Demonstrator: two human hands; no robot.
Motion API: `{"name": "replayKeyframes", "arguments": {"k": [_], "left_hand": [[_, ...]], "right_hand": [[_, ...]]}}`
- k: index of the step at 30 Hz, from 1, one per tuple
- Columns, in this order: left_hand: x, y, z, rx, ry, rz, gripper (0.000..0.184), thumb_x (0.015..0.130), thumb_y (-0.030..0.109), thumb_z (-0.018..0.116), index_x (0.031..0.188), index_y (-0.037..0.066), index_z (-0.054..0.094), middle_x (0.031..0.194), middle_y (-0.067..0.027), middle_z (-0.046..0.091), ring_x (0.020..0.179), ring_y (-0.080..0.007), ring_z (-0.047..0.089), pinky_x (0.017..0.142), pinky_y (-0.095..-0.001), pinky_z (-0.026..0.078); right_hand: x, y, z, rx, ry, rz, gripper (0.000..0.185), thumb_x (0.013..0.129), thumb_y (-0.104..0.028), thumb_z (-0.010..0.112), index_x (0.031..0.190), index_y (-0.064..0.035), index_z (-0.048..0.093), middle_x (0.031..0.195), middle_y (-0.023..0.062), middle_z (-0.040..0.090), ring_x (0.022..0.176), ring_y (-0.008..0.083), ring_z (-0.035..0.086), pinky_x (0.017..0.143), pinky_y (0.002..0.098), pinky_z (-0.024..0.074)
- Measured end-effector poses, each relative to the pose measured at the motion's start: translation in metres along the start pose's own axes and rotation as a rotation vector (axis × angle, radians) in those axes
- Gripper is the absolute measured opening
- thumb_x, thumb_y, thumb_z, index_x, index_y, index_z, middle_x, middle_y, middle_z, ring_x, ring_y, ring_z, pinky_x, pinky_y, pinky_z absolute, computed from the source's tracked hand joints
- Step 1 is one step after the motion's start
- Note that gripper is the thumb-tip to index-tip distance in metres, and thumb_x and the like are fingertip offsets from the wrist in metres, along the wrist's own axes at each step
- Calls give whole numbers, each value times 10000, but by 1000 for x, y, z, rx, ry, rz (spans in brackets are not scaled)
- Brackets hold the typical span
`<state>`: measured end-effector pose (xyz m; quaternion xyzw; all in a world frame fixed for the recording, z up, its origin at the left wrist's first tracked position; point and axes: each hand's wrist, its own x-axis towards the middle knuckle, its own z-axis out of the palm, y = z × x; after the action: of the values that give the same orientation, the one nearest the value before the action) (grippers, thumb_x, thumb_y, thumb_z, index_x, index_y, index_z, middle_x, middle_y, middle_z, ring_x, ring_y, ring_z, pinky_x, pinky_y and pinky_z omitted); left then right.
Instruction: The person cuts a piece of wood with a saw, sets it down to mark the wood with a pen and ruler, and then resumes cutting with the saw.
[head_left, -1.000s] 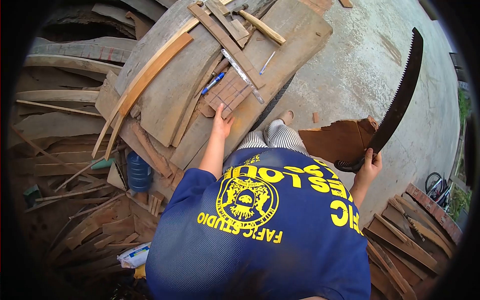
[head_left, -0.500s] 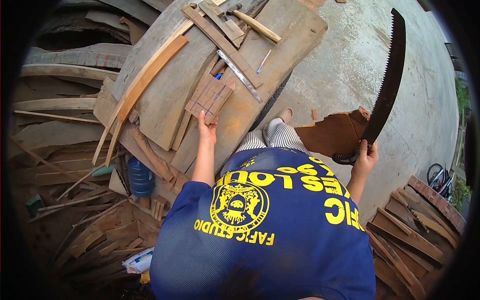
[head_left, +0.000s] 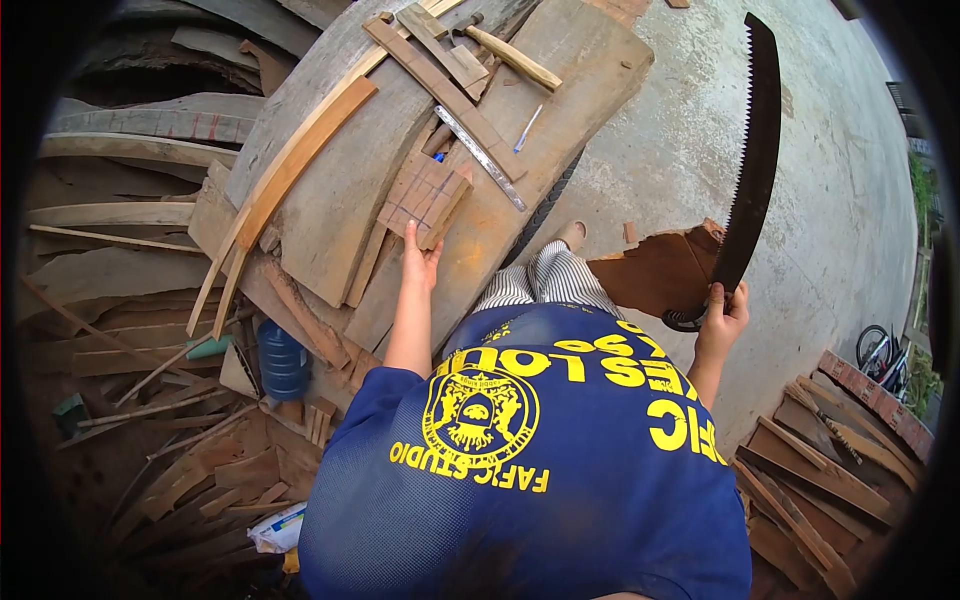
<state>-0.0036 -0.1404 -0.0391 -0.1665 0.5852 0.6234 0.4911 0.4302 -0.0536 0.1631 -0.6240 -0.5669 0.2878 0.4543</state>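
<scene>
My left hand (head_left: 420, 257) grips the near edge of a wooden block (head_left: 424, 198) marked with a grid of dark lines, over the plank work surface (head_left: 465, 268). Off to the right, my right hand (head_left: 727, 304) is closed on a large curved saw (head_left: 757, 150), whose toothed blade points up and away. Beyond the block lie a metal ruler (head_left: 480, 157) and a white-and-blue pen (head_left: 528, 128). A blue marker (head_left: 439, 157) is mostly hidden behind the block.
A hammer (head_left: 514, 58), a wooden square (head_left: 442, 45) and curved strips (head_left: 290, 160) lie on the planks. A blue water jug (head_left: 283, 358) stands at the left. Brown board (head_left: 655, 272) lies on the floor; scrap wood (head_left: 815, 465) is piled lower right.
My left hand has taken hold of the gridded block and shifted it left, tilting it and covering most of the blue marker. The saw has swung leftward and more upright in my right hand.
</scene>
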Motion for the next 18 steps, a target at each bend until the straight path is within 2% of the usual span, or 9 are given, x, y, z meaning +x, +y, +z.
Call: {"name": "replayKeyframes", "arguments": {"k": [2,4,7,11,13,14,16,17,18], "left_hand": [[-2,-3,0,-11,-11,-1,762,758,477,726,1292,27,420,1232,-121,486,1081,-251,520,916,-339,477],[-4,-7,0,18,51,34,949,772,366,753,1394,-15,147,1383,-189,330,1210,-334,437,965,-429,458],[1,-10,-7,-49,-29,15,1067,752,335,777,1402,-14,7,1417,-208,263,1272,-379,361,1040,-500,374],[-2,-6,-3,73,63,12,974,786,346,739,1394,-30,78,1408,-222,277,1277,-393,345,1064,-516,311],[-32,7,24,938,659,400,834,825,346,692,1367,-36,186,1395,-238,292,1266,-404,343,1055,-496,293],[-46,15,31,928,666,397,834,825,346,692,1367,-36,186,1395,-238,292,1266,-404,343,1055,-496,293],[-73,32,41,937,226,888,648,866,349,633,1312,-17,337,1354,-228,363,1246,-386,365,1024,-457,314],[-81,39,49,846,28,874,512,893,348,605,1246,15,443,1225,-172,516,1172,-310,463,979,-406,365],[-89,48,52,841,34,874,512,893,348,605,1246,15,443,1225,-172,516,1172,-310,463,979,-406,365]], "right_hand": [[-1,-2,0,3,14,-14,135,878,-116,648,892,17,629,931,-3,525,652,56,447,575,196,354],[-2,-1,1,2,37,-36,141,881,-122,648,865,15,619,921,-1,528,670,63,454,584,201,358],[-2,-4,-1,36,27,-28,160,889,-137,643,863,17,610,919,-4,537,696,68,461,615,206,366],[7,-15,3,93,46,13,176,901,-163,634,900,12,612,893,-6,559,726,72,470,654,214,370],[14,-22,6,264,35,40,189,909,-190,627,933,-3,608,860,-8,585,746,72,485,685,218,374],[19,-27,10,264,25,34,189,909,-190,627,933,-3,608,860,-8,585,746,72,485,685,218,374],[30,-41,25,468,-41,63,186,911,-210,625,941,-28,605,834,-3,603,761,75,508,697,221,385],[33,-46,36,467,-48,60,186,911,-210,625,941,-28,605,834,-3,603,761,75,508,697,221,385],[37,-52,50,534,-63,91,180,912,-214,623,930,-36,600,838,0,606,758,77,515,696,220,390]]}}
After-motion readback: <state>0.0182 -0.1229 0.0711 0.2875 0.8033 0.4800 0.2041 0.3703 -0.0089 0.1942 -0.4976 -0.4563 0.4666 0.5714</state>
